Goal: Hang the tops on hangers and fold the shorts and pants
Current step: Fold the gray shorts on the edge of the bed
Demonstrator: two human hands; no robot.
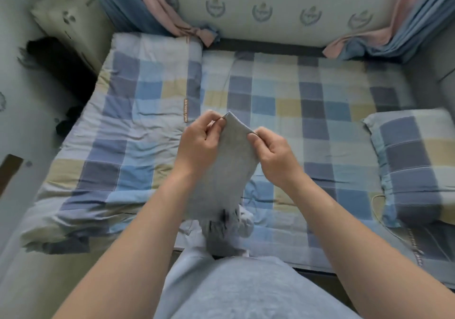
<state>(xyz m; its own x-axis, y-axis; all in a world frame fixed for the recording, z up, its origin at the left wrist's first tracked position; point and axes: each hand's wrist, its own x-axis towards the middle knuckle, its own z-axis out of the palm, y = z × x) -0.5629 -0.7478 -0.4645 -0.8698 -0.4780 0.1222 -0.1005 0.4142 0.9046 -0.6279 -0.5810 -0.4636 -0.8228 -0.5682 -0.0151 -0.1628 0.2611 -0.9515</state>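
Note:
A light grey garment [229,166] hangs in the air over the middle of the bed. My left hand [200,143] pinches its top left corner and my right hand [273,153] pinches its top right corner, a short span of edge stretched between them. The cloth drops down toward me and bunches into blurred, darker grey folds [224,230] near the bed's front edge. I cannot tell whether it is a top, shorts or pants. No hanger is in view.
The bed carries a blue, grey and yellow checked sheet [307,111]. A folded checked quilt [118,146] lies at the left and a checked pillow [413,166] at the right. Blue and pink curtains [172,15] hang at the back corners. Dark clothing [69,119] lies beside the bed's left side.

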